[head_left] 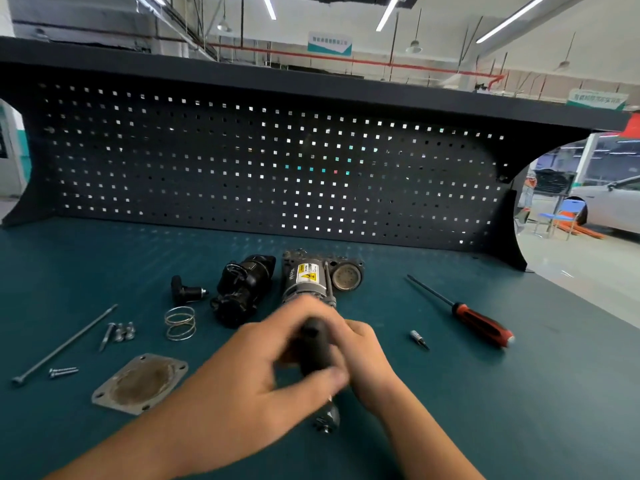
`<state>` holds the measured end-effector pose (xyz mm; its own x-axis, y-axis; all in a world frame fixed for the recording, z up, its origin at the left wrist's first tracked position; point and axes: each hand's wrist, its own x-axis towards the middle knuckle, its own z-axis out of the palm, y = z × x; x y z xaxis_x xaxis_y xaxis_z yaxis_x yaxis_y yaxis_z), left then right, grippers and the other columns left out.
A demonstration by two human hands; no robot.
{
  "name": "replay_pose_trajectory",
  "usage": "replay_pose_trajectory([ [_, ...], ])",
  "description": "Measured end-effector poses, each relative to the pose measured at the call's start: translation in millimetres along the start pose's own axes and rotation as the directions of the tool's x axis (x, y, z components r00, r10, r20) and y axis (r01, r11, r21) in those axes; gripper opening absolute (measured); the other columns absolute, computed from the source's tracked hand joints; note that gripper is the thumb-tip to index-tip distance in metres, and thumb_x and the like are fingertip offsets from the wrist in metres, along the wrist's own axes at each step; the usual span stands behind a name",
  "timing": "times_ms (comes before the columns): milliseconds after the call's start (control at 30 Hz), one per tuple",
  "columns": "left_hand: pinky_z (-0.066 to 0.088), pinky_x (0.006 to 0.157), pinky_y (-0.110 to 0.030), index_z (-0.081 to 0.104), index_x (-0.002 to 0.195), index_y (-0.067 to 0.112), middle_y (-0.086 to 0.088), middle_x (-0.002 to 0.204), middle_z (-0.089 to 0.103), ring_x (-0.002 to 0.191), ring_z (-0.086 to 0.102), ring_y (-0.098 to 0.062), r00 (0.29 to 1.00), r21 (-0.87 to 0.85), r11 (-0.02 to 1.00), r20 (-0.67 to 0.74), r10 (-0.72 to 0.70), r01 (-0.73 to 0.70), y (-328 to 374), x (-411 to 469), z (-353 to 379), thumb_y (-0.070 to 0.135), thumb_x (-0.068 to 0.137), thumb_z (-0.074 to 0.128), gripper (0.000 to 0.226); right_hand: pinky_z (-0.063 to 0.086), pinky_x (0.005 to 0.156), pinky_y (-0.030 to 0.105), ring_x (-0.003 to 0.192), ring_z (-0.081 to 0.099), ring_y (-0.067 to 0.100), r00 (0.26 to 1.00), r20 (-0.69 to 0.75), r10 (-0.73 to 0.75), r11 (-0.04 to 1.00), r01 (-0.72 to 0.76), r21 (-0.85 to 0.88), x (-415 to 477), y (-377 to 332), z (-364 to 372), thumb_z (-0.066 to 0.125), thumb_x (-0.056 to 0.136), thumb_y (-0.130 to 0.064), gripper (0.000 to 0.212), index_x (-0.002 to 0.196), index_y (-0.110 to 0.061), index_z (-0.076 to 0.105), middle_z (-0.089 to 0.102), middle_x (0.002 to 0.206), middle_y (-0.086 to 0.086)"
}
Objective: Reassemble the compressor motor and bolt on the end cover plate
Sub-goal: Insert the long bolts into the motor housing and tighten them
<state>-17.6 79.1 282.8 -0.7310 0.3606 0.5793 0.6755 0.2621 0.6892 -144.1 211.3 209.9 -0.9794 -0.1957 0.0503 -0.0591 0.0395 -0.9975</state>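
At the frame's centre our left hand [263, 368] and right hand [363, 358] both curl around a blurred black tool handle [313, 348]. The compressor motor [308, 278] lies just above our fingers; the end cover plate [140, 382] sits lower left.

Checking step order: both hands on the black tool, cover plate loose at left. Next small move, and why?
Probably finish readying the driver held by the left hand and right hand, then bring it to the motor. The cover plate and screws lie unmounted on the bench. Blur hides the grip.
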Motion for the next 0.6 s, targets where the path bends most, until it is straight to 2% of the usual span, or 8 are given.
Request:
replay_pose_trajectory([
  [67,0.051,0.073,-0.015,0.059,0.079,0.035,-0.002,0.086,0.073,0.082,0.069,-0.014,0.982,-0.137,0.986,-0.149,-0.117,0.096,-12,-21,-8,0.035,0.064,0.067,0.017,0.036,0.044,0.018,0.045,0.047,0.011,1.000,-0.005,0.019,0.999,-0.018,0.050,-1,0,-1,0.044,0.098,-0.033,0.041,0.067,-0.009,0.056,0.055,0.054,0.002],
  [133,0.052,0.069,-0.015,0.061,0.072,0.028,-0.009,0.086,0.074,0.084,0.071,-0.018,0.938,-0.264,0.943,-0.223,-0.266,0.204,-27,-39,-18,0.033,0.057,0.072,0.019,0.033,0.040,0.015,0.038,0.044,0.007,0.999,0.012,0.034,0.998,-0.035,0.061,-3,-1,-2,0.043,0.098,-0.035,0.043,0.063,-0.012,0.054,0.053,0.047,-0.003],
  [233,0.057,0.058,-0.025,0.067,0.068,0.016,-0.017,0.086,0.073,0.081,0.071,-0.034,0.826,-0.394,0.830,-0.244,-0.509,0.395,-51,-62,-27,0.012,0.067,0.082,0.016,0.033,0.040,0.015,0.038,0.043,0.006,0.998,0.032,0.055,0.997,-0.057,0.058,-4,-2,-3,0.041,0.098,-0.037,0.043,0.065,-0.013,0.053,0.052,0.047,-0.004],
  [300,0.054,0.045,-0.029,0.069,0.071,0.002,-0.026,0.078,0.069,0.066,0.068,-0.042,0.736,-0.447,0.737,-0.222,-0.640,0.507,-61,-73,-30,-0.010,0.069,0.066,0.013,0.032,0.042,0.016,0.039,0.042,0.007,0.997,0.043,0.065,0.996,-0.067,0.066,-5,-3,-2,0.040,0.098,-0.038,0.043,0.066,-0.013,0.053,0.053,0.048,-0.003],
  [367,0.051,0.038,-0.030,0.065,0.080,-0.008,-0.036,0.070,0.063,0.052,0.064,-0.043,0.692,-0.482,0.678,-0.185,-0.698,0.555,-65,-76,-29,-0.015,0.070,0.061,0.012,0.032,0.042,0.017,0.040,0.042,0.008,0.998,0.029,0.060,0.996,-0.062,0.064,-6,-4,-1,0.041,0.098,-0.038,0.044,0.064,-0.013,0.053,0.052,0.049,-0.003],
  [500,0.048,0.036,-0.030,0.069,0.070,0.000,-0.035,0.056,0.057,0.040,0.057,-0.036,0.694,-0.492,0.696,-0.228,-0.683,0.523,-55,-64,-31,0.010,0.031,0.083,0.043,0.029,0.040,0.016,0.038,0.034,0.007,0.993,-0.118,-0.031,0.999,0.027,-0.036,-8,-2,3,0.051,0.093,-0.041,0.047,0.058,-0.009,0.046,0.040,0.048,-0.002],
  [533,0.048,0.037,-0.031,0.070,0.071,0.002,-0.032,0.053,0.056,0.039,0.056,-0.033,0.708,-0.486,0.710,-0.232,-0.667,0.509,-50,-57,-30,0.020,0.023,0.090,0.055,0.025,0.040,0.016,0.037,0.028,0.007,0.983,-0.164,-0.086,0.993,0.070,-0.100,-8,-1,4,0.055,0.091,-0.040,0.050,0.053,-0.012,0.039,0.032,0.045,-0.006],
  [600,0.049,0.042,-0.031,0.071,0.071,0.009,-0.028,0.050,0.055,0.041,0.055,-0.030,0.786,-0.400,0.787,-0.214,-0.579,0.470,-39,-44,-27,0.042,0.009,0.094,0.074,0.018,0.039,0.017,0.037,0.020,0.008,0.956,-0.235,-0.174,0.970,0.125,-0.208,-8,-1,3,0.060,0.088,-0.039,0.061,0.043,-0.021,0.023,0.020,0.039,-0.011],
])
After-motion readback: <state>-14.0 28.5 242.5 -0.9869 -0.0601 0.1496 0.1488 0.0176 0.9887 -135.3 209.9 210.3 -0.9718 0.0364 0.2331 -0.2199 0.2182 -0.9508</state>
